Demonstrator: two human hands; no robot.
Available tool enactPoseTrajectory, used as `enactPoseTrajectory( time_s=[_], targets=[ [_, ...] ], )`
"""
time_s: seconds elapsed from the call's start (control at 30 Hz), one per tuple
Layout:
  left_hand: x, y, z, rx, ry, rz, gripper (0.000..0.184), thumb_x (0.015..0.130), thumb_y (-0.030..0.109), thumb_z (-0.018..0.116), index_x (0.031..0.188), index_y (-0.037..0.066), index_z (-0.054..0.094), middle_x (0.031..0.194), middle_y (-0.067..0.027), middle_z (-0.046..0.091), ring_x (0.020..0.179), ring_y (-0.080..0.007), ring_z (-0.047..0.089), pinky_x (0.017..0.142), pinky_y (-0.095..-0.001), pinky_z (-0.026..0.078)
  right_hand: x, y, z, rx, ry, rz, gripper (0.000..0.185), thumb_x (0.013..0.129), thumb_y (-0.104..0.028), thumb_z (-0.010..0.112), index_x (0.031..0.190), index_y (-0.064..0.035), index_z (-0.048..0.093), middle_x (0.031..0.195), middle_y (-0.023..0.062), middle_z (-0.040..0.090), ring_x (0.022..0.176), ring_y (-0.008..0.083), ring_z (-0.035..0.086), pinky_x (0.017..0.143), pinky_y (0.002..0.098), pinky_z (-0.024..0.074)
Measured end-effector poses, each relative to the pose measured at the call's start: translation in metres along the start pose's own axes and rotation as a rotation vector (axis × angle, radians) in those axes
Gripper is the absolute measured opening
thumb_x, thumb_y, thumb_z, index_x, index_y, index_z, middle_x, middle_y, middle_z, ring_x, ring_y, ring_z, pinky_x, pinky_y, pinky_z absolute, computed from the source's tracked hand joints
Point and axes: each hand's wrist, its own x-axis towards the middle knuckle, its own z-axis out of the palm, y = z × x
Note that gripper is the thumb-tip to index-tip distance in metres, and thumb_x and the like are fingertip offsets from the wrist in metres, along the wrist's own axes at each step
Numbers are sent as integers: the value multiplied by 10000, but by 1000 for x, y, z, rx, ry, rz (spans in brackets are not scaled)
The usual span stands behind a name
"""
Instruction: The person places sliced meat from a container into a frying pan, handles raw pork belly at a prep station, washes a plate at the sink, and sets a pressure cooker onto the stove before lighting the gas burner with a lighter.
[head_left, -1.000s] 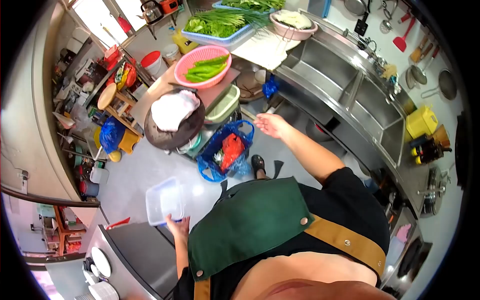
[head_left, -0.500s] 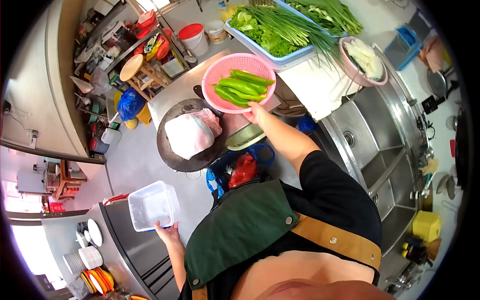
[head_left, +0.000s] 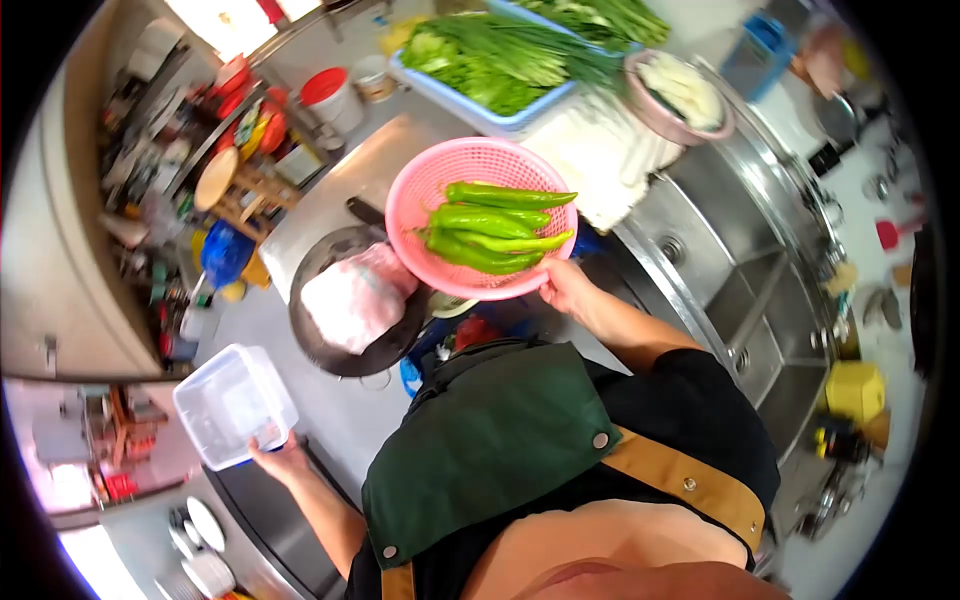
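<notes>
My right hand (head_left: 568, 286) grips the rim of a round pink plastic colander (head_left: 408, 180) by its lower right edge. Several long green chili peppers (head_left: 490, 218) lie across the inside of the colander. Over to the left, my left hand (head_left: 280, 457) holds a clear plastic container (head_left: 232, 400) by its near side. The container is tilted, and I see nothing in it. Between the two, a pink and white lump that looks like raw meat (head_left: 350, 300) rests on a dark round board (head_left: 305, 285). The colander's left edge overlaps the board in view.
A dark handle (head_left: 366, 211) sticks out beside the board. Behind are a blue tray (head_left: 530, 112) of leafy greens and a pink basin (head_left: 690, 130) with white vegetables. Steel sinks (head_left: 715, 270) stand at right, a wooden stool (head_left: 218, 180) and crowded shelf at left.
My right hand has brought the colander of peppers closer to my body. The container in my left hand has moved outward to the left. The whole view has turned slightly.
</notes>
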Motion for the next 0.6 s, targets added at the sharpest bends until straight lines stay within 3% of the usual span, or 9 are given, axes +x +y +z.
enactPoseTrajectory(
  time_s=[0.2, 0.3, 0.37, 0.4, 0.43, 0.47, 0.5, 0.53, 0.6],
  targets=[
    [6, -15, 110, 199, -278, -85, 471, 796, 285, 518, 1153, 1, 400, 1112, -129, 489, 989, -281, 511, 790, -438, 458, -40, -23, -59, 122, 160, -168, 125, 736, -49, 498, 860, -62, 504, 624, 13, 516, 428, 97, 478, 338, 174, 405],
    [27, -62, 160, 213, -555, -357, 385, 824, 266, 491, 1093, -5, 438, 1033, -147, 507, 978, -277, 496, 863, -437, 404, -25, -38, -85, 193, 203, -275, 77, 771, -97, 497, 846, -86, 507, 631, 9, 536, 469, 91, 506, 363, 173, 429],
    [8, -99, 204, 309, -698, -423, 365, 817, 251, 496, 1058, -17, 441, 1008, -155, 517, 962, -288, 506, 860, -452, 405, -16, -52, -89, 276, 267, -311, 91, 775, -81, 495, 856, -41, 487, 615, 35, 513, 440, 130, 507, 344, 191, 436],
    [20, -125, 216, 292, -930, -496, 380, 805, 234, 502, 1077, -21, 428, 1012, -159, 515, 953, -305, 508, 859, -469, 403, -14, -59, -90, 269, 300, -361, 85, 778, -74, 488, 856, -41, 483, 612, 35, 505, 441, 127, 501, 342, 193, 435],
    [5, -145, 238, 280, -888, -568, 378, 794, 212, 499, 1087, -13, 417, 1013, -161, 513, 949, -318, 506, 856, -485, 400, 0, -66, -100, 282, 295, -377, 84, 773, -67, 491, 854, -48, 482, 623, 33, 509, 437, 123, 495, 338, 193, 431],
    [-28, -154, 263, 265, -783, -629, 227, 777, 162, 505, 921, -11, 477, 801, -129, 519, 793, -289, 540, 711, -468, 459, 8, -73, -108, 264, 294, -401, 85, 770, -68, 493, 853, -56, 483, 628, 30, 511, 443, 120, 496, 342, 190, 430],
    [-11, -182, 271, 315, -862, -735, 297, 769, 158, 507, 1009, -8, 455, 864, -140, 536, 819, -314, 545, 742, -494, 447, 13, -81, -111, 247, 292, -429, 86, 767, -70, 495, 852, -63, 483, 632, 26, 513, 449, 118, 497, 346, 188, 429],
    [-24, -198, 287, 301, -783, -828, 368, 763, 157, 512, 1083, 0, 420, 992, -152, 527, 898, -332, 531, 751, -519, 427, 10, -91, -109, 274, 299, -397, 105, 759, -70, 499, 863, -75, 487, 645, 18, 518, 459, 111, 497, 354, 180, 418],
    [-16, -243, 304, 448, -793, -852, 428, 736, 157, 519, 1119, 17, 391, 1121, -190, 447, 1001, -370, 467, 761, -569, 394, 19, -102, -118, 206, 265, -419, 108, 760, -90, 506, 868, -80, 499, 661, 8, 531, 496, 105, 515, 385, 169, 422]
  ],
)
